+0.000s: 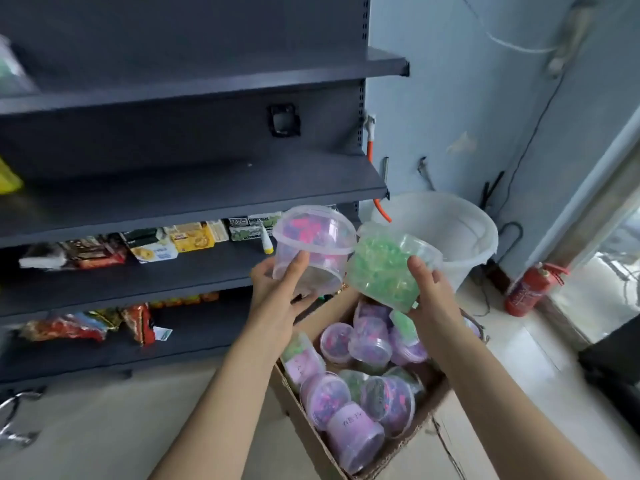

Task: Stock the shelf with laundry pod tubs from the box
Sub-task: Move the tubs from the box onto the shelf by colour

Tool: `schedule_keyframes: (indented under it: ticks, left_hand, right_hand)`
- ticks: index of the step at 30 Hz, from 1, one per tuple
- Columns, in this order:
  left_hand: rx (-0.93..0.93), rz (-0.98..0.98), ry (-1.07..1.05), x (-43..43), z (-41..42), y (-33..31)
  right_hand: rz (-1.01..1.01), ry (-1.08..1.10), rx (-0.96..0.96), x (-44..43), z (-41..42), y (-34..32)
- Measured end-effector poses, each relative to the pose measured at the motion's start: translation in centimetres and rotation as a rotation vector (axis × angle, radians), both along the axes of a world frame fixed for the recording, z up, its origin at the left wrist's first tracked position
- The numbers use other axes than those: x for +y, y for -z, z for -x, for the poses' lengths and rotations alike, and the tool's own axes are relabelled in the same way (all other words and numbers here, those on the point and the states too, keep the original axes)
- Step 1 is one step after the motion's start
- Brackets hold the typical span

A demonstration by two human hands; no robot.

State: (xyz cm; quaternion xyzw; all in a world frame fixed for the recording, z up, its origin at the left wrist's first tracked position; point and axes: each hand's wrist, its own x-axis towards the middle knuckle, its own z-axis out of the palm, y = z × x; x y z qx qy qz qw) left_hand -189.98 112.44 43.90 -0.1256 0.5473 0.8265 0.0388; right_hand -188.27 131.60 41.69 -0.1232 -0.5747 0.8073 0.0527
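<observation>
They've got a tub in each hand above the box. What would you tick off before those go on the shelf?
1. Left hand grips the pink-and-purple tub: ok.
2. Right hand grips the green tub: ok.
3. Lids pressed fully shut on both: cannot tell.
4. Tubs upright for setting down: not ok, both are tilted.
5. Room on the grey shelf just above the tubs: ok, bare board shows.
6. More tubs waiting in the box: ok.
</observation>
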Motion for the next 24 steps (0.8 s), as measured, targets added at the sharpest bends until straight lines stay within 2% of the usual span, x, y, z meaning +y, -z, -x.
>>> schedule_keyframes:
  ticks: [5, 8, 12, 18, 24]
  left_hand:
    - [0.135, -0.06, -0.061, -1.2, -6.6, -4.9]
    - [0.143, -0.11, -0.111, -2.7, -10.2, -7.7]
    - [0.175, -0.077, -0.175, -5.7, -13.5, -11.1]
    - [0.303, -0.05, -0.222, -13.5, -15.7, -15.8]
    - [0.419, -0.028, -0.154, -25.1, -14.6, -18.7]
  right_hand:
    - [0.02, -0.062, 0.123, -1.3, -4.5, -4.6]
    - [-0.05, -0.099, 0.208, -2.8, -7.2, -7.3]
    - [-0.058, -0.144, 0.244, -5.7, -9.2, -10.1]
    - [-0.106, -0.188, 0.304, -13.5, -9.3, -15.5]
    - [-0.167, -0.246, 0.392, -24.7, -6.6, -19.3]
